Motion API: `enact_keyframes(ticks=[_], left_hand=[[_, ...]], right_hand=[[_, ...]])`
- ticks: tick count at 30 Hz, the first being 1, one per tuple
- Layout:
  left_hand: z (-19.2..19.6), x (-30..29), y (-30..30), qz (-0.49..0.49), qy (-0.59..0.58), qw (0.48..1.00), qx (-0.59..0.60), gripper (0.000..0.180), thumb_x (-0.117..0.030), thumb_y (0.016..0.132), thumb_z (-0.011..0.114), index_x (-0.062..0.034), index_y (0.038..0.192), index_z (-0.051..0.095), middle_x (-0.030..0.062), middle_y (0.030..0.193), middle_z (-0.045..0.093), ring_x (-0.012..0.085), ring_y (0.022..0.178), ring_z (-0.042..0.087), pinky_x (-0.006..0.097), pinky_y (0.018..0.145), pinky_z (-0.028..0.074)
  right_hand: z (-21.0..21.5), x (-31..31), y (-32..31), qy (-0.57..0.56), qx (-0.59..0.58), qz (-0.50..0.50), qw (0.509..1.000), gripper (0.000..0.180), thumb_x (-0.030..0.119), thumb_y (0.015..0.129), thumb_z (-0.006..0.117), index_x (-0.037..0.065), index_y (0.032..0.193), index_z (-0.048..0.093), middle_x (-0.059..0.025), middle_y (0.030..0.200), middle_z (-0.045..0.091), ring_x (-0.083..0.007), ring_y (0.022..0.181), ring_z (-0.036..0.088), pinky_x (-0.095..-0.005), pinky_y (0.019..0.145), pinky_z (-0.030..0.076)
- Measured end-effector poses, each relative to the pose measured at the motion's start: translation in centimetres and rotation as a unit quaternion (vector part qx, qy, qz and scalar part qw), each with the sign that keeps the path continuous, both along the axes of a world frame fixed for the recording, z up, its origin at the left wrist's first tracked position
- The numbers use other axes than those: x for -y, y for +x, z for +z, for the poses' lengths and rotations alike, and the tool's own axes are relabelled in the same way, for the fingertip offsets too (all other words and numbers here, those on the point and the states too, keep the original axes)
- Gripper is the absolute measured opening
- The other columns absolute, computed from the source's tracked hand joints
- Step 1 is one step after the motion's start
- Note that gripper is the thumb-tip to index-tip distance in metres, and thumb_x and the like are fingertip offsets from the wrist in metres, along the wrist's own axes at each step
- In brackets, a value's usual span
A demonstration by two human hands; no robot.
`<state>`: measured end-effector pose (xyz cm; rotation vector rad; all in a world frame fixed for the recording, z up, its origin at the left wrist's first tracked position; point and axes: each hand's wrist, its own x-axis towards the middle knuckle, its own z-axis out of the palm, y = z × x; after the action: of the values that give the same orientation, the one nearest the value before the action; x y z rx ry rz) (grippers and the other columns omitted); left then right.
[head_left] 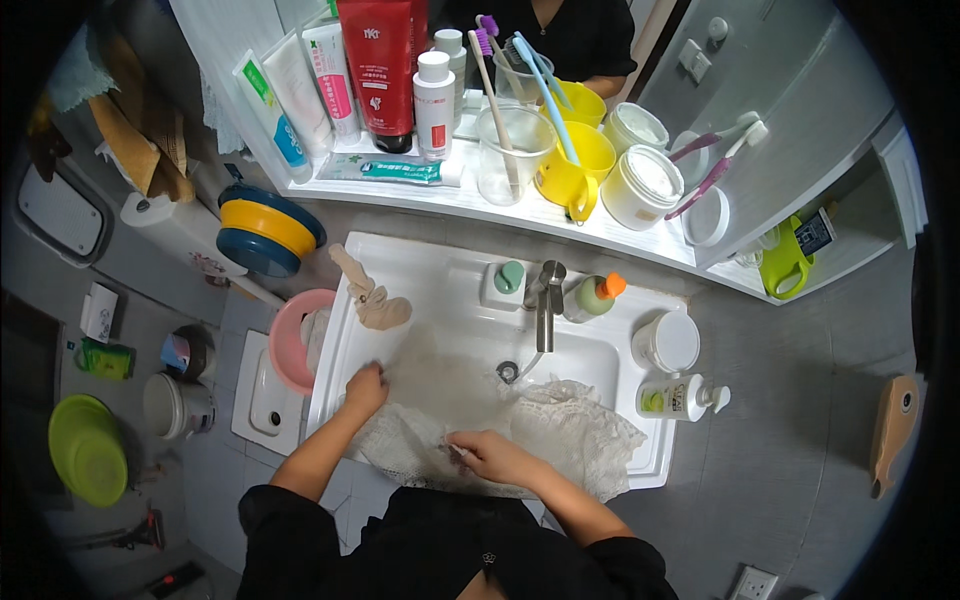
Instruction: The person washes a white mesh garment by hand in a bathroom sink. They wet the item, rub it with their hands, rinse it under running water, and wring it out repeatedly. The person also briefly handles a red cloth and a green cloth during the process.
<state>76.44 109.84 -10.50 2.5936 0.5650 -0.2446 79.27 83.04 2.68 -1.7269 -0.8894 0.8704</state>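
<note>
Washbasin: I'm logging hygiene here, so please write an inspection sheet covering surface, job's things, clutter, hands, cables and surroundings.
Surface: white washbasin, apparently with cloudy liquid inside.
Job's things: pale lacy cloth, bunched over the front rim.
Clutter: beige fabric on the left rim; orange-topped bottle beside the faucet; white tub at right.
Hands: right hand grips the cloth; left hand at its left end, grip unclear.
Cables: nothing seen at the basin.
Surroundings: toiletry shelf behind; pink basin at left.
</note>
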Motion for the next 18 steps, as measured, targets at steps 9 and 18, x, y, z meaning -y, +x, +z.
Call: enact_keyframes(ticks=[9,18], left_hand=[[-1.1,-1.8,-2.2,-0.017,-0.09,0.99,0.104,0.027,-0.022,0.068,0.064,0.0003,0.083,0.063,0.0198,0.084,0.059,0.0333,0.078,0.056,0.038,0.072,0.045],[-2.5,3.5,2.5,-0.181,0.068,0.98,0.041,0.028,-0.014,0.067,0.062,-0.0034,0.093,0.055,0.0108,0.083,0.058,0.0264,0.076,0.056,0.037,0.07,0.045]], right_hand=[[-0.9,-1.5,-1.7,0.006,0.049,0.103,0.993,0.017,0.014,0.08,0.055,0.001,0.09,0.055,-0.0185,0.081,0.055,-0.036,0.077,0.053,-0.0387,0.068,0.043],[2.0,-2.4,-2.2,-0.03,0.032,0.122,0.992,0.019,0.007,0.075,0.054,0.004,0.094,0.056,-0.0174,0.089,0.058,-0.036,0.085,0.054,-0.0387,0.074,0.044]])
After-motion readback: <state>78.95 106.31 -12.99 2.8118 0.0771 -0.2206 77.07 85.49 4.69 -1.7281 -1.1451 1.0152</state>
